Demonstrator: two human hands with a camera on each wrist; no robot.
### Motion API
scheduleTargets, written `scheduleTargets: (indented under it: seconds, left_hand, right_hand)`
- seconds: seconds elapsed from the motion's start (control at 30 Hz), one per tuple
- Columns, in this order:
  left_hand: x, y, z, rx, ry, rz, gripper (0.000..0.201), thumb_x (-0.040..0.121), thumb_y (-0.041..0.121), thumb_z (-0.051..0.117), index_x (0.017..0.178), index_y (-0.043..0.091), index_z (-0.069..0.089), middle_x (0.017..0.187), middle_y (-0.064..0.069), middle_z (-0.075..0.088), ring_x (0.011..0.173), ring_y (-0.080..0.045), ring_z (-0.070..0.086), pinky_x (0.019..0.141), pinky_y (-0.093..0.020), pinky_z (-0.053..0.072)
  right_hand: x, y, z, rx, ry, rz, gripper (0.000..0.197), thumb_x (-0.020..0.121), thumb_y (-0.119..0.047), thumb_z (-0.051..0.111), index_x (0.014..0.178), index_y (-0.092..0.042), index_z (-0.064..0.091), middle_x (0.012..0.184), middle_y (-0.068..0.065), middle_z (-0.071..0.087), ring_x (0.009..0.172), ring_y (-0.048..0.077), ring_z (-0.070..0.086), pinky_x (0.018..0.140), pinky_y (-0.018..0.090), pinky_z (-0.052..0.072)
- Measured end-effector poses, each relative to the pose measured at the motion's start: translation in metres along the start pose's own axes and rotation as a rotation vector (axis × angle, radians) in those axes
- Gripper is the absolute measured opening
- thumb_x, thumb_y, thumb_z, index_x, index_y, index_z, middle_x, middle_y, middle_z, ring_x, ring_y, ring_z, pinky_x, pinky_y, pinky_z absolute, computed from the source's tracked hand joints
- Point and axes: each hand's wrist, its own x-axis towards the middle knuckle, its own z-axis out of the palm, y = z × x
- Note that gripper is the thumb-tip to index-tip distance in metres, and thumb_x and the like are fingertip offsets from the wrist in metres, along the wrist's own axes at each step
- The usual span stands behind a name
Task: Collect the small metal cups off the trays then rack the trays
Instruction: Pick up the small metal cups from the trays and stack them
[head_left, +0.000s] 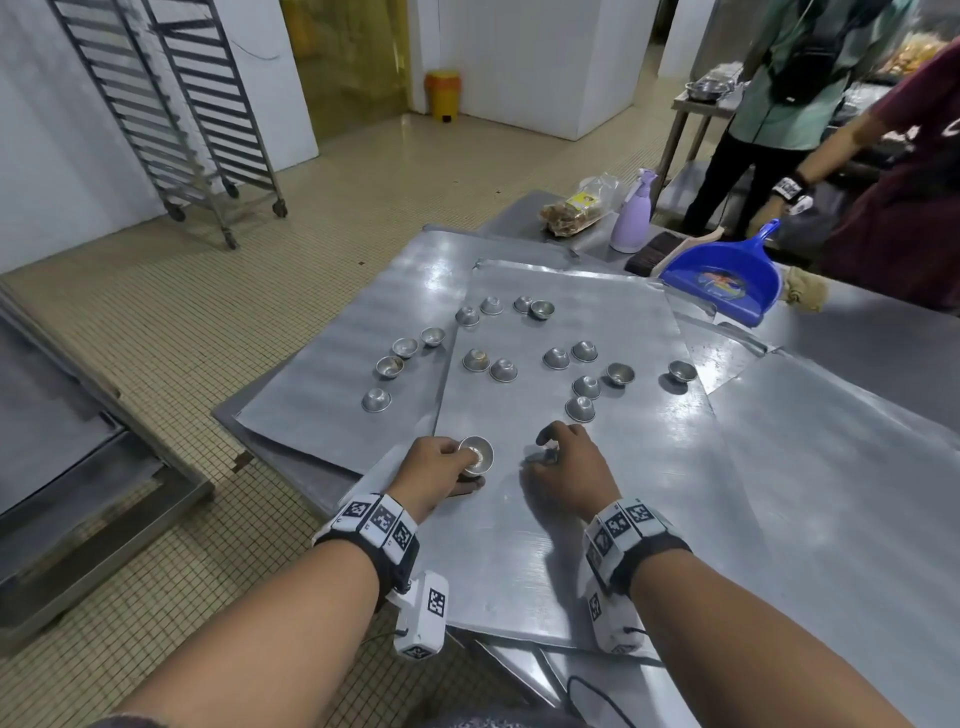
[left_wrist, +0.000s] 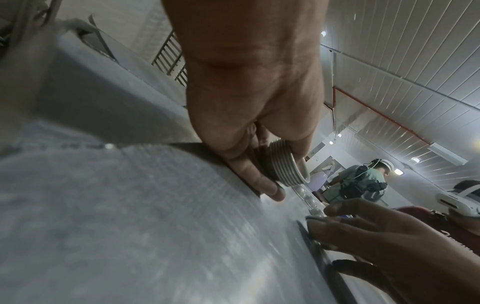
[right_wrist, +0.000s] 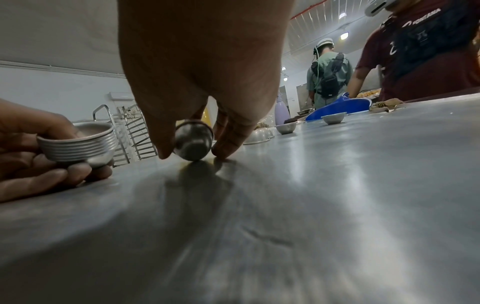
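Observation:
My left hand grips a nested stack of small metal cups just above the near part of the top tray. Beside it, my right hand pinches a single metal cup between thumb and fingers, tilted on its side and touching the tray; in the head view the fingers hide most of this cup. Several loose cups lie scattered further out on the top tray, some upside down. Several more cups sit on the tray beneath, to the left.
A blue dustpan, a purple spray bottle and a bag of food stand at the table's far side. Two people work at the back right. Two wheeled tray racks stand across the tiled floor at the left.

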Motion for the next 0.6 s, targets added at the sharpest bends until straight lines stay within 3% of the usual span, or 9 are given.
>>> scheduleTargets:
  seconds: [0.1,0.23,0.33,0.47,0.6]
  left_hand:
    - [-0.001,-0.002,-0.001,0.014,-0.006,0.017,0.009,0.094,0.000,0.060,0.092,-0.007,0.065,0.087,-0.022,0.066,0.072,-0.030,0.073,0.073,-0.033,0.064]
    - [-0.002,-0.004,0.000,0.040,-0.002,0.037,0.011,0.094,-0.001,0.058,0.097,-0.008,0.066,0.088,-0.021,0.067,0.072,-0.031,0.073,0.078,-0.038,0.063]
    - [-0.002,-0.002,0.002,0.084,-0.006,0.039,0.013,0.095,-0.001,0.056,0.098,-0.007,0.066,0.088,-0.021,0.067,0.069,-0.029,0.071,0.082,-0.043,0.062]
    - [0.000,0.007,0.005,0.184,-0.031,0.030,0.010,0.094,0.000,0.055,0.090,-0.004,0.064,0.083,-0.020,0.065,0.062,-0.027,0.070,0.076,-0.042,0.061]
    - [0.008,0.015,0.011,0.247,-0.088,0.035,0.009,0.092,-0.002,0.057,0.091,-0.006,0.064,0.082,-0.021,0.065,0.063,-0.029,0.070,0.067,-0.038,0.059]
  right_hand:
    - [-0.003,0.000,-0.001,0.011,-0.008,0.002,0.030,0.083,-0.032,0.066,0.112,-0.026,0.058,0.114,-0.001,0.054,0.096,0.020,0.058,0.081,0.028,0.042]
    - [-0.005,0.003,-0.006,0.007,-0.059,0.024,0.052,0.081,-0.032,0.067,0.131,-0.022,0.056,0.123,0.005,0.062,0.112,0.023,0.060,0.094,0.029,0.046]
    - [-0.007,0.003,-0.010,-0.046,-0.089,0.056,0.057,0.084,-0.033,0.063,0.138,-0.018,0.054,0.129,0.007,0.059,0.120,0.025,0.057,0.101,0.031,0.044]
    - [-0.012,0.005,-0.013,-0.074,-0.086,0.076,0.033,0.076,-0.038,0.059,0.106,-0.024,0.067,0.108,0.002,0.063,0.102,0.024,0.063,0.088,0.031,0.051]
    - [-0.018,0.008,-0.017,-0.030,-0.043,0.081,0.036,0.082,-0.030,0.069,0.115,-0.017,0.065,0.108,0.001,0.069,0.103,0.023,0.064,0.083,0.027,0.048]
